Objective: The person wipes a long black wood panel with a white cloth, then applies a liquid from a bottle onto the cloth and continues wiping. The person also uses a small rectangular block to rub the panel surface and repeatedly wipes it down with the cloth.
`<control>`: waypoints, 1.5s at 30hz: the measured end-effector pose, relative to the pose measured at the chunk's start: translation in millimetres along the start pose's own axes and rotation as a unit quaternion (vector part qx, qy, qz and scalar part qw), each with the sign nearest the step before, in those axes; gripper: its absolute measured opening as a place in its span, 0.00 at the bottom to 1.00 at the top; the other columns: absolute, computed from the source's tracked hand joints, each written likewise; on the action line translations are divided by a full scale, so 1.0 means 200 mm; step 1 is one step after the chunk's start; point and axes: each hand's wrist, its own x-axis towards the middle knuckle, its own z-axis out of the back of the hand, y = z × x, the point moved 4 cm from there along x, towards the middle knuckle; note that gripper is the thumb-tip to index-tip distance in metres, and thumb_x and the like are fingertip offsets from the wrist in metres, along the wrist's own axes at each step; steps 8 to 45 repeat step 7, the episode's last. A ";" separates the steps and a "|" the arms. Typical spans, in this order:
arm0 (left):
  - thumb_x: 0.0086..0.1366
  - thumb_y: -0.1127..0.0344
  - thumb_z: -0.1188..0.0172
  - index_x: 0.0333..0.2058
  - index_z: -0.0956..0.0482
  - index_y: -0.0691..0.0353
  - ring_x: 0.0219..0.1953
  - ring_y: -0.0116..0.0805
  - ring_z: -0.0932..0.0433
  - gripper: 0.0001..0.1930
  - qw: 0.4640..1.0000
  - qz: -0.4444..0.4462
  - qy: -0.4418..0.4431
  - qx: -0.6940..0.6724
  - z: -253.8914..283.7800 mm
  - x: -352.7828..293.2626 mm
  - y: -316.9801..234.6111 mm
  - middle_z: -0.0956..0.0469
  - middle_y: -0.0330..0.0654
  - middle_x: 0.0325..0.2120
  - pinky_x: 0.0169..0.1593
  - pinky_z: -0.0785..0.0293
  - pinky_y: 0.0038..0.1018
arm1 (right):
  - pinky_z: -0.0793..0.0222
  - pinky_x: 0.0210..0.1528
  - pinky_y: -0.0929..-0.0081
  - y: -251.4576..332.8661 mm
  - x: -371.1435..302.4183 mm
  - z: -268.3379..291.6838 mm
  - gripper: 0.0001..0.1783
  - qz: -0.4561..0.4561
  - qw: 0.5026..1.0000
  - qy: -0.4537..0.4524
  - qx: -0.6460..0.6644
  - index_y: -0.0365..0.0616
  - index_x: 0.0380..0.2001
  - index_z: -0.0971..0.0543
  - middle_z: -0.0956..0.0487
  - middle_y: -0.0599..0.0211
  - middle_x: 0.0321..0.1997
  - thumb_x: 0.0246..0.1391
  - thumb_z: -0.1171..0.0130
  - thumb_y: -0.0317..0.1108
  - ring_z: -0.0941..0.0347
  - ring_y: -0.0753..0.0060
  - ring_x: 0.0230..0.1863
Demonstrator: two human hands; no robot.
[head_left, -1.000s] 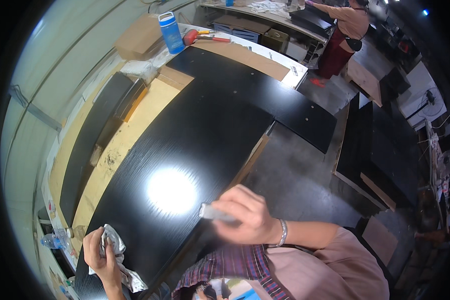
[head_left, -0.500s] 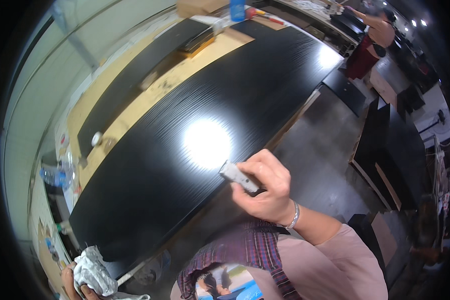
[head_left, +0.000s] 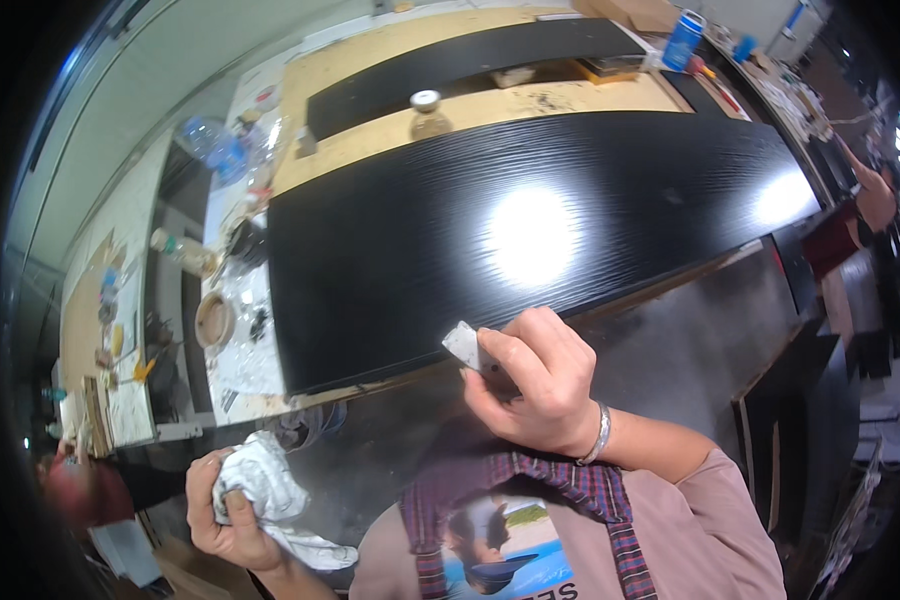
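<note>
My right hand (head_left: 545,385) pinches a small pale-grey rectangular block (head_left: 463,343) between thumb and fingers. The block is just over the near edge of a long black wood-grained panel (head_left: 390,250); whether it touches, I cannot tell. My left hand (head_left: 242,545) grips a crumpled white cloth (head_left: 260,475) with grey smudges, low at the left, away from the panel. Bright light glares off the panel's surface.
Behind the panel lies a narrower black board (head_left: 470,62) on a yellowish table. A white-capped jar (head_left: 427,112) stands between them. To the left are a plastic bottle (head_left: 215,145) and a round bowl (head_left: 214,320). A blue bottle (head_left: 682,40) is at the back right.
My view has swung left, bringing the panel's left end and side table into sight. My left hand with the cloth now shows more fully. The right hand keeps its hold on the block.
</note>
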 end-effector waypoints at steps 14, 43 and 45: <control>0.64 0.64 0.36 0.49 0.20 0.75 0.45 0.43 0.20 0.20 0.998 0.042 -0.024 0.027 0.21 -0.16 0.10 0.18 0.58 0.43 0.54 0.27 0.35 | 0.32 0.27 0.68 0.25 0.08 -0.29 0.20 0.088 0.995 0.050 -0.003 0.40 0.37 0.20 0.27 0.65 0.29 0.34 0.29 0.25 0.29 0.62 0.25; 0.64 0.64 0.36 0.49 0.20 0.75 0.45 0.43 0.20 0.20 0.998 0.042 -0.024 0.027 0.21 -0.16 0.10 0.18 0.58 0.43 0.54 0.27 0.35 | 0.32 0.27 0.68 0.25 0.08 -0.29 0.20 0.088 0.995 0.050 -0.003 0.40 0.37 0.20 0.27 0.65 0.29 0.34 0.29 0.25 0.29 0.62 0.25; 0.64 0.64 0.36 0.49 0.20 0.75 0.45 0.43 0.20 0.20 0.998 0.042 -0.024 0.027 0.21 -0.16 0.10 0.18 0.58 0.43 0.54 0.27 0.35 | 0.32 0.27 0.68 0.25 0.08 -0.29 0.20 0.088 0.995 0.050 -0.003 0.40 0.37 0.20 0.27 0.65 0.29 0.34 0.29 0.25 0.29 0.62 0.25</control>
